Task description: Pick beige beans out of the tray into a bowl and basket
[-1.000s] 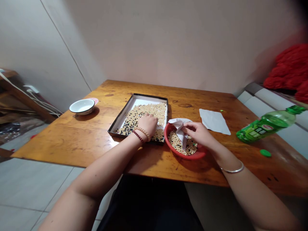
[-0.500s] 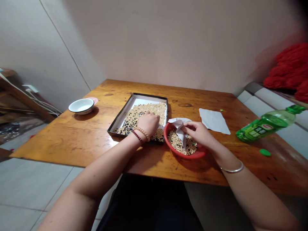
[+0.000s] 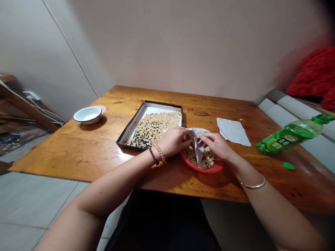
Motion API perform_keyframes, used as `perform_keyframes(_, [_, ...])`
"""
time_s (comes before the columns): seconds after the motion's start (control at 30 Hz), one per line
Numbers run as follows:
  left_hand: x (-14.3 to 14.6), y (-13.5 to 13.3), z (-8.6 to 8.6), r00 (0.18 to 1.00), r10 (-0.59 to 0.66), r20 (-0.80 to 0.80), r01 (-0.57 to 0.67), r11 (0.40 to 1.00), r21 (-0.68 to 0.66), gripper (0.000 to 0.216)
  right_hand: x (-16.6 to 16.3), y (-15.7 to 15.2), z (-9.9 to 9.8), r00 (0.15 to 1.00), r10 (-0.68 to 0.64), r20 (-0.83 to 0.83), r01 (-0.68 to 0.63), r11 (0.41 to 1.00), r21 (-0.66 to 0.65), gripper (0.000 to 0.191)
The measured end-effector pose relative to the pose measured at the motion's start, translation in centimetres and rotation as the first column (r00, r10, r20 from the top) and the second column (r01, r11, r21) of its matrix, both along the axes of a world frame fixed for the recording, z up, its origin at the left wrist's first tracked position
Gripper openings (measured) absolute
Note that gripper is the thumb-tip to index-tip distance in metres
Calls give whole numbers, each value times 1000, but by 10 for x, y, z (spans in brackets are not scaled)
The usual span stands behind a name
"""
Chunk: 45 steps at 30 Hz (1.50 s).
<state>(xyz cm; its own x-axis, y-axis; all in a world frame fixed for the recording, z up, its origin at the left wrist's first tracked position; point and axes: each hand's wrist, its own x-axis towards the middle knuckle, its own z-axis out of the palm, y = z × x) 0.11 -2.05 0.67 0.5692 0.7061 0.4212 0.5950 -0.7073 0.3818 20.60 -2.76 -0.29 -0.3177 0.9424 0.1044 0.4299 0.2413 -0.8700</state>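
Wooden counter, center of frame: red bowl of beans beside a dark tray. Left grip and right grip pinch folded white paper over the bowl.

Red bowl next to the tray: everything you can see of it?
The red bowl is round and shallow, with a smooth, plastic-looking finish. It sits on the wooden table, right of the tray, and holds pale beans with a few dark ones. A folded white paper stands in it, pinched by the left hand and right hand. They hide its far rim.
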Motion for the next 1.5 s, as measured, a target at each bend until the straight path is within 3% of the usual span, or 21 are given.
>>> perform_keyframes(0.2, [3,-1,0,999,15,-52,-8,989,147,8,-3,-2,2,996,24,85,-27,999,39,25])
perform_keyframes(0.57, [2,-2,-3,983,41,-179,3,971,238,11,-2,-5,3,980,77,184,-77,997,-8,23])
perform_keyframes(0.93, [3,-4,1,987,37,-159,-7,983,185,7,1,-4,0,953,90,290,-118,990,81,20])
perform_keyframes(1.2, [3,-7,3,994,49,-103,-34,990,137,34,0,-4,2,946,102,306,-141,984,108,20])
perform_keyframes(1.37, [2,-5,4,985,44,-167,-13,983,183,11,1,-4,2,946,92,312,-140,981,134,22])
perform_keyframes(1.5, [1,-4,4,984,32,-176,1,983,183,9,0,-4,1,947,40,318,-74,993,96,18])
